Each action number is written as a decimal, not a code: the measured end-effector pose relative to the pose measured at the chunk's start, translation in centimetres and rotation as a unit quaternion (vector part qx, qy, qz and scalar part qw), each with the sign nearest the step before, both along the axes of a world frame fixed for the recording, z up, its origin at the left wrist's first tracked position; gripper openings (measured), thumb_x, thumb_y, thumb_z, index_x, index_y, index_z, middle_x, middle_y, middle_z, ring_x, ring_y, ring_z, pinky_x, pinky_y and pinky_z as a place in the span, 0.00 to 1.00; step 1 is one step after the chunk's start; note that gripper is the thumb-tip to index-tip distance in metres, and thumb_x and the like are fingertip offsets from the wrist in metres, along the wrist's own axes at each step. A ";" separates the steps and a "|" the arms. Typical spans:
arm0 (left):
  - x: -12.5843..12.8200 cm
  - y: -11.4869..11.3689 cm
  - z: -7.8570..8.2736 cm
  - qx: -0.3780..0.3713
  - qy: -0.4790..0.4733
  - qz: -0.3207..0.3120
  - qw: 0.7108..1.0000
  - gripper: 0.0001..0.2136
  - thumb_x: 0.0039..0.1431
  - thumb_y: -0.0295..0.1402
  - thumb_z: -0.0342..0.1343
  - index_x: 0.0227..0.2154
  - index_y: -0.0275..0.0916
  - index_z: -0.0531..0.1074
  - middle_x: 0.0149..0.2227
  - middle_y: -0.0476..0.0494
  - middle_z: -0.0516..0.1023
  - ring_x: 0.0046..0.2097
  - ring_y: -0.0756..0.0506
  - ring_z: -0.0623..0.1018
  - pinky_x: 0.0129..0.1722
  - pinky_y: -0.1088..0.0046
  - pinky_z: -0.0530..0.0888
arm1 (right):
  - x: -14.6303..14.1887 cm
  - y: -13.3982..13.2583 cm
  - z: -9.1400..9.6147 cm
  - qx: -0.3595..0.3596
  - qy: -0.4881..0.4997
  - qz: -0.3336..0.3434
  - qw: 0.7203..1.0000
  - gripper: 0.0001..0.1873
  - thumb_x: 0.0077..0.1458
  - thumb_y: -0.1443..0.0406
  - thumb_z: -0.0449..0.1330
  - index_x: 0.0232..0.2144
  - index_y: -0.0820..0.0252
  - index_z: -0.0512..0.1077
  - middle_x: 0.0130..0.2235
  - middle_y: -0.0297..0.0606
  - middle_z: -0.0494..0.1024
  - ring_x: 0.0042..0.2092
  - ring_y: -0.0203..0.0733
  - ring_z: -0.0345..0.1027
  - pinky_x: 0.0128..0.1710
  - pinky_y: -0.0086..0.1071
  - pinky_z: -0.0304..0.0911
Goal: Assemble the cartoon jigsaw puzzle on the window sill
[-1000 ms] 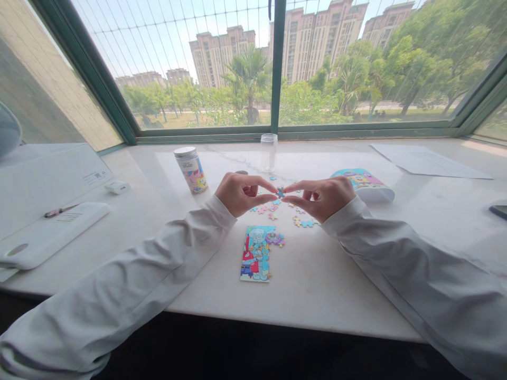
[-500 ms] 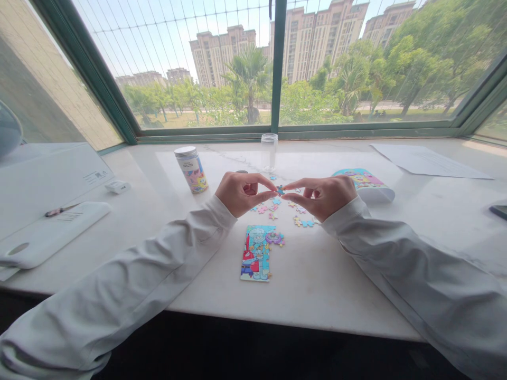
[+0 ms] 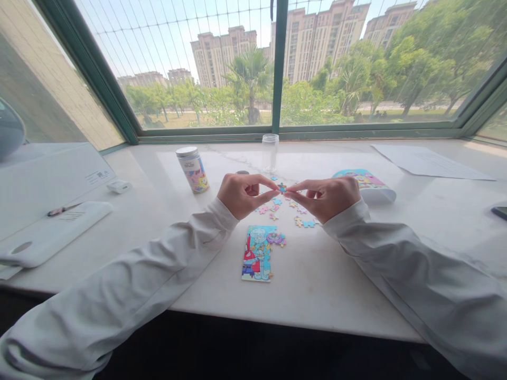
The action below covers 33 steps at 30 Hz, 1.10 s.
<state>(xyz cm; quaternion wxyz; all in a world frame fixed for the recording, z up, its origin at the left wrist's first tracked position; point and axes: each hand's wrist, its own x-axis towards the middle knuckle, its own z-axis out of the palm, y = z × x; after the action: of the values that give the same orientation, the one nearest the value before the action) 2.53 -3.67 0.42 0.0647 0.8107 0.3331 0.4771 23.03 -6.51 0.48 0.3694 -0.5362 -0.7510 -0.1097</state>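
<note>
Between my two hands is a small blue jigsaw piece (image 3: 282, 188), raised above the table. My left hand (image 3: 243, 194) pinches its left side with thumb and forefinger. On its right side, the thumb and forefinger of my right hand (image 3: 330, 196) are closed in the same way. Below them lies a partly joined jigsaw puzzle (image 3: 257, 256) with cartoon figures, its right edge uneven and a purple section (image 3: 275, 239) sticking out at upper right. Loose jigsaw pieces (image 3: 304, 222) are scattered behind it, some hidden by my hands.
A lidded puzzle canister (image 3: 193, 171) stands at left, a clear jar (image 3: 270, 153) near the window. A curled picture sheet (image 3: 366, 182) and white paper (image 3: 425, 161) lie at right. On the left are a white board (image 3: 59, 232), a pen (image 3: 63, 209) and a white adapter (image 3: 119, 186).
Both hands keep their pinch on the jigsaw piece, which has turned slightly and risen a little. The rest of the view has shifted only slightly.
</note>
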 end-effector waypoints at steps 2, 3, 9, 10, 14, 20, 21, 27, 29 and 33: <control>0.0 0.0 0.0 -0.002 0.004 -0.001 1.000 0.07 0.51 0.39 0.63 0.29 0.42 0.80 0.13 0.58 0.58 0.19 0.56 0.58 0.21 0.76 0.59 | 0.0 0.0 -0.1 0.001 -0.009 0.011 1.000 0.14 0.53 0.49 0.61 0.33 0.46 0.82 0.19 0.29 0.75 0.23 0.34 0.68 0.30 0.32 0.59; 0.0 0.0 0.0 -0.004 0.007 -0.001 1.000 0.07 0.51 0.39 0.63 0.29 0.42 0.80 0.13 0.58 0.59 0.19 0.56 0.58 0.21 0.76 0.60 | 0.1 0.0 -0.1 0.002 -0.013 0.015 1.000 0.14 0.53 0.49 0.61 0.33 0.47 0.82 0.19 0.28 0.75 0.23 0.34 0.68 0.30 0.31 0.59; -0.2 0.1 0.0 -0.017 0.021 -0.023 0.999 0.07 0.51 0.39 0.63 0.28 0.41 0.80 0.13 0.58 0.59 0.19 0.56 0.58 0.21 0.77 0.60 | 0.3 0.0 -0.1 -0.005 -0.033 0.028 0.999 0.14 0.53 0.49 0.61 0.32 0.47 0.81 0.18 0.28 0.75 0.23 0.33 0.68 0.29 0.30 0.59; -0.2 0.2 0.0 -0.018 0.023 -0.029 0.999 0.07 0.51 0.39 0.63 0.28 0.41 0.79 0.13 0.58 0.58 0.19 0.56 0.58 0.21 0.77 0.60 | 0.3 0.0 -0.1 -0.009 -0.037 0.032 0.999 0.15 0.54 0.49 0.60 0.32 0.47 0.81 0.19 0.28 0.75 0.23 0.33 0.68 0.29 0.30 0.59; -0.3 0.3 0.0 -0.024 0.024 -0.043 0.999 0.08 0.52 0.39 0.63 0.28 0.40 0.79 0.13 0.59 0.56 0.19 0.56 0.57 0.21 0.78 0.60 | 0.4 0.1 -0.1 -0.016 -0.037 0.047 0.998 0.16 0.55 0.49 0.59 0.33 0.48 0.81 0.19 0.27 0.75 0.22 0.32 0.68 0.29 0.29 0.58; -0.3 0.3 0.1 -0.027 0.024 -0.042 0.998 0.08 0.52 0.39 0.63 0.29 0.39 0.79 0.13 0.59 0.55 0.19 0.56 0.56 0.21 0.78 0.59 | 0.6 0.7 -0.3 -0.005 -0.026 0.055 0.998 0.18 0.54 0.46 0.58 0.31 0.49 0.80 0.18 0.27 0.74 0.21 0.31 0.66 0.28 0.30 0.58; -0.3 0.3 0.1 -0.028 0.024 -0.043 0.998 0.08 0.52 0.38 0.63 0.28 0.39 0.79 0.13 0.59 0.55 0.19 0.56 0.56 0.20 0.78 0.59 | 0.6 0.8 -0.4 -0.008 -0.026 0.055 0.998 0.19 0.54 0.46 0.58 0.31 0.49 0.80 0.18 0.27 0.74 0.21 0.31 0.65 0.28 0.30 0.58; -0.2 0.2 0.1 -0.018 0.024 -0.039 0.999 0.07 0.52 0.38 0.63 0.28 0.39 0.79 0.13 0.59 0.55 0.19 0.56 0.56 0.21 0.78 0.59 | 0.6 1.1 -0.5 -0.011 -0.009 0.053 0.998 0.19 0.52 0.45 0.59 0.30 0.49 0.80 0.18 0.28 0.74 0.20 0.32 0.65 0.28 0.31 0.58; -0.2 0.2 0.1 -0.009 0.022 -0.035 0.999 0.07 0.52 0.38 0.63 0.28 0.39 0.79 0.13 0.60 0.56 0.19 0.56 0.56 0.21 0.78 0.60 | 0.6 1.0 -0.4 -0.013 -0.005 0.054 0.998 0.18 0.51 0.46 0.60 0.30 0.50 0.80 0.18 0.28 0.73 0.21 0.32 0.65 0.28 0.31 0.57; -0.3 0.4 0.0 0.007 0.026 -0.039 0.999 0.08 0.53 0.39 0.63 0.28 0.39 0.79 0.13 0.60 0.55 0.18 0.56 0.56 0.21 0.78 0.60 | 0.5 0.8 -0.2 -0.024 -0.001 0.060 0.998 0.17 0.52 0.48 0.60 0.30 0.50 0.80 0.18 0.28 0.73 0.21 0.31 0.64 0.27 0.30 0.57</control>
<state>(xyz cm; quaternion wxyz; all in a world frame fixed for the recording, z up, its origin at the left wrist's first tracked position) 2.22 -3.32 0.44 0.0690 0.8356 0.2994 0.4554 23.54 -5.74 0.30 0.3616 -0.4982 -0.7850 -0.0702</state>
